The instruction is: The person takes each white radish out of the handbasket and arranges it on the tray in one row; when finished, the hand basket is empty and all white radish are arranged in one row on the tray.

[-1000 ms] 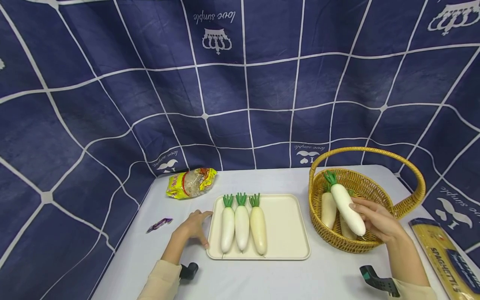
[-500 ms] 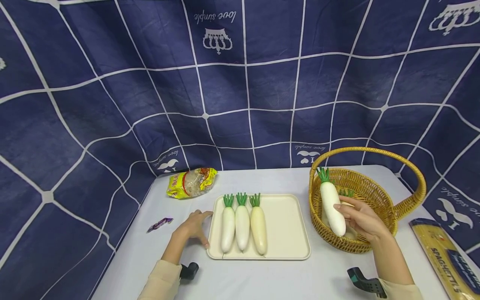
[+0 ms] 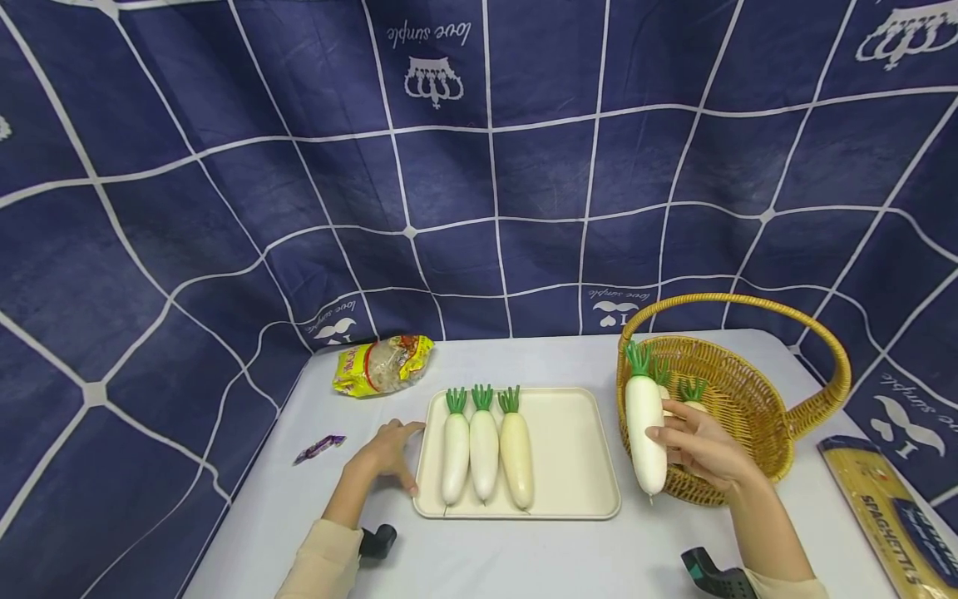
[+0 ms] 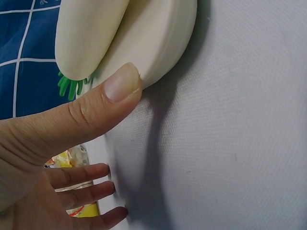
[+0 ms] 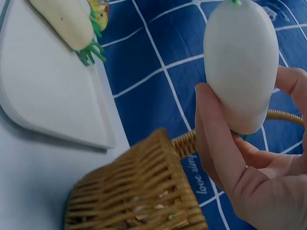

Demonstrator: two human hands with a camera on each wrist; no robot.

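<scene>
My right hand [image 3: 703,445] pinches a white radish [image 3: 645,433] with green leaves over the left rim of the wicker basket [image 3: 748,391]. In the right wrist view the radish [image 5: 241,67] is held between thumb and fingers. Other radishes lie inside the basket, partly hidden by the hand. On the cream tray [image 3: 572,453] three radishes lie side by side: two white ones [image 3: 455,457] [image 3: 483,456] and a yellowish one [image 3: 516,457]. My left hand [image 3: 387,453] rests at the tray's left edge, fingers spread; its thumb [image 4: 122,82] touches the rim in the left wrist view.
A yellow food bag [image 3: 383,366] lies behind the tray at the left. A small purple wrapped candy [image 3: 318,449] is left of the left hand. At the right edge lies a spaghetti pack [image 3: 883,507]. The basket's tall handle [image 3: 733,298] arches over it.
My right hand has carried the radish leftward and toward the near side, from over the basket's middle to its left rim, and the radish is more upright. The left hand has stayed still.
</scene>
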